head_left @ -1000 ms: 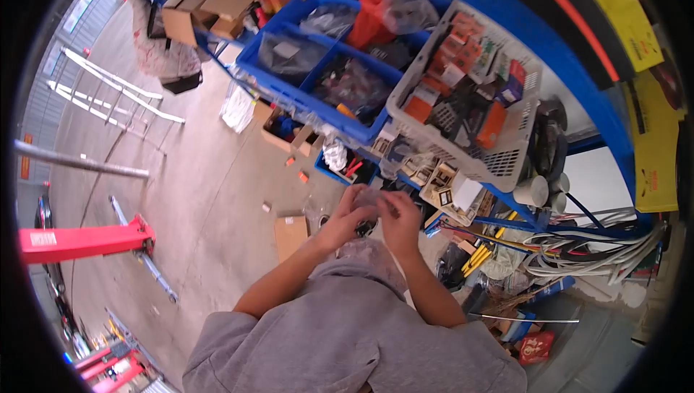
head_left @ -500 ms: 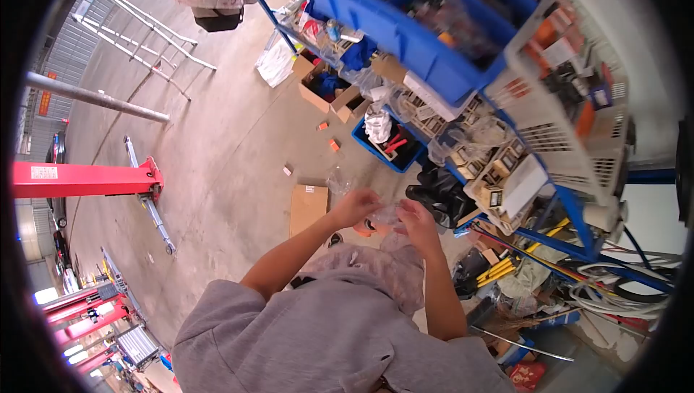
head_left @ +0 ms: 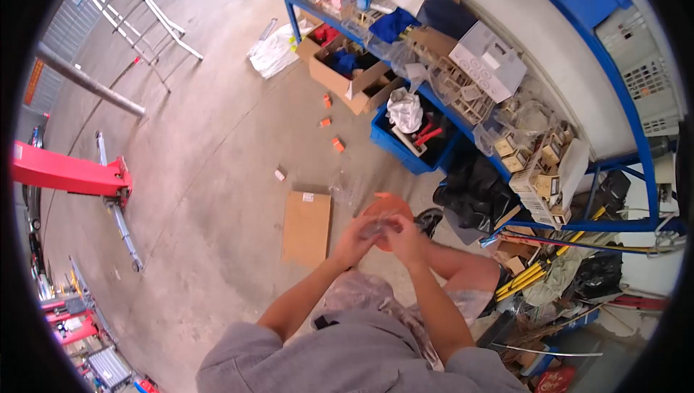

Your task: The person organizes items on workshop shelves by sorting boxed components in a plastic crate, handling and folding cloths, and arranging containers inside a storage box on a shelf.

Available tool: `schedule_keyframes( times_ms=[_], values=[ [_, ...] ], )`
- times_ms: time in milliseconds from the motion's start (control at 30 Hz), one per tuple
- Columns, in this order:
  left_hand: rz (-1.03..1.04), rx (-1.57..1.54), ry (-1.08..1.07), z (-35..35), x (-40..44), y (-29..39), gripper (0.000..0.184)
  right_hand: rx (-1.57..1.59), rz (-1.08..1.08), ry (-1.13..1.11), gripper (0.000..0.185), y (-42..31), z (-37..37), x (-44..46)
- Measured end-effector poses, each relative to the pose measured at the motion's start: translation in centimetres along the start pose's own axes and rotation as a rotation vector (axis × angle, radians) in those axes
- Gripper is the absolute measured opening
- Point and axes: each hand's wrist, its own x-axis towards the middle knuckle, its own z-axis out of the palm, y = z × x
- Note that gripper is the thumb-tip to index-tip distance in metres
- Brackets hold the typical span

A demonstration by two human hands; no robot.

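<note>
Though over disc (head_left: 388,206), hands (head_left: 353,244) (head_left: 406,241) off shelf edge (head_left: 463,120).

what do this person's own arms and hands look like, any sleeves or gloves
Short, plain grey sleeves cover the upper arms, and the forearms below are bare. The left hand and right hand are ungloved, each with fingers and a thumb. No watch or bracelet shows.

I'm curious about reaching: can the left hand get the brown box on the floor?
Probably, by bending down: nothing seems to block the left hand from the brown box, but the hand looks busy with a see-through thing.
</note>
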Motion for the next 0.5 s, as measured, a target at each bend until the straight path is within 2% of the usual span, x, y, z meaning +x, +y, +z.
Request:
schedule_keyframes(
  times_ms=[67, 100, 133, 200, 233, 300, 333, 400, 433, 500],
  values=[
    [-0.267, -0.105, 0.012, -2.0, -0.8, -4.1, 0.047, 0.232, 0.014, -0.052, 0.02, 3.3, 3.7, 1.3],
    [-0.199, -0.141, 0.055, -3.0, -1.0, -7.1, 0.045, 0.301, 0.042, -0.075, 0.022, 4.7, 5.3, 2.1],
    [-0.125, -0.179, 0.105, -4.1, -0.4, -10.5, 0.042, 0.264, 0.035, -0.07, 0.025, 5.1, 6.8, 2.9],
    [-0.278, -0.332, 0.22, -5.8, 0.6, -16.3, 0.04, 0.067, -0.027, -0.047, 0.03, 6.0, 9.6, 4.8],
    [-0.263, -0.334, 0.205, -6.4, 1.2, -17.6, 0.04, -0.097, -0.082, -0.024, 0.033, 6.8, 10.8, 6.1],
    [-0.478, -0.31, 0.277, -7.4, 2.2, -20.0, 0.041, -0.22, -0.154, -0.026, 0.034, 11.1, 13.6, 9.1],
    [-0.471, -0.302, 0.258, -7.6, 2.6, -22.5, 0.041, -0.341, -0.22, -0.055, 0.035, 12.9, 15.1, 10.3],
    [-0.567, -0.691, 0.257, -8.2, 3.9, -28.4, 0.043, -0.347, -0.213, -0.069, 0.034, 14.0, 17.4, 12.1],
    [-0.595, -0.644, 0.379, -8.2, 4.6, -29.9, 0.044, -0.362, -0.199, -0.103, 0.034, 14.6, 18.5, 12.8],
    [-0.61, -0.562, 0.438, -9.5, 5.8, -32.2, 0.043, -0.326, -0.242, -0.058, 0.034, 16.2, 20.4, 14.5]
  ],
)
